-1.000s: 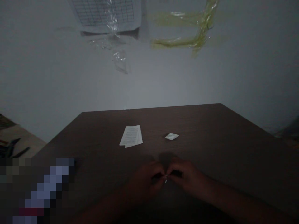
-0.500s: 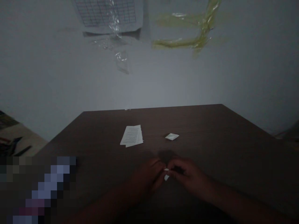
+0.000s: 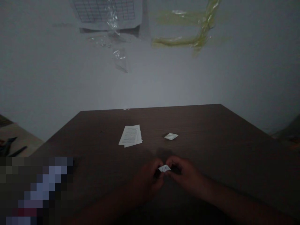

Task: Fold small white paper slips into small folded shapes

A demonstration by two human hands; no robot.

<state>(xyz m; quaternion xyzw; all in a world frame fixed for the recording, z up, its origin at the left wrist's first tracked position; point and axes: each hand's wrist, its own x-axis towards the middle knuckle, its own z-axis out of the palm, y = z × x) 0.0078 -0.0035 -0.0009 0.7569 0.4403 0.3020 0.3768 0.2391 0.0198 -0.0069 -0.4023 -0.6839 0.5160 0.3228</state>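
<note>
Both hands meet over the near middle of the dark wooden table [image 3: 211, 131]. My left hand [image 3: 150, 176] and my right hand [image 3: 185, 175] each pinch one end of a tiny white folded paper piece [image 3: 164, 168], fingers curled closed around it. A little beyond the hands a stack of small white printed paper slips [image 3: 130, 136] lies flat. To its right rests one small white folded paper piece [image 3: 171, 136]. The room is dim, so details of the held piece are hard to make out.
A pale wall [image 3: 47, 78] rises behind the table's far edge, carrying a taped grid sheet [image 3: 107, 12] and yellowish tape strips [image 3: 187, 31]. Dark tools [image 3: 10, 148] lie on a surface at the far left. A blurred-out patch [image 3: 35, 190] covers the lower left.
The small white piece between my fingertips has risen slightly and turned, so more of its white face shows. Both hands moved a little away from me.
</note>
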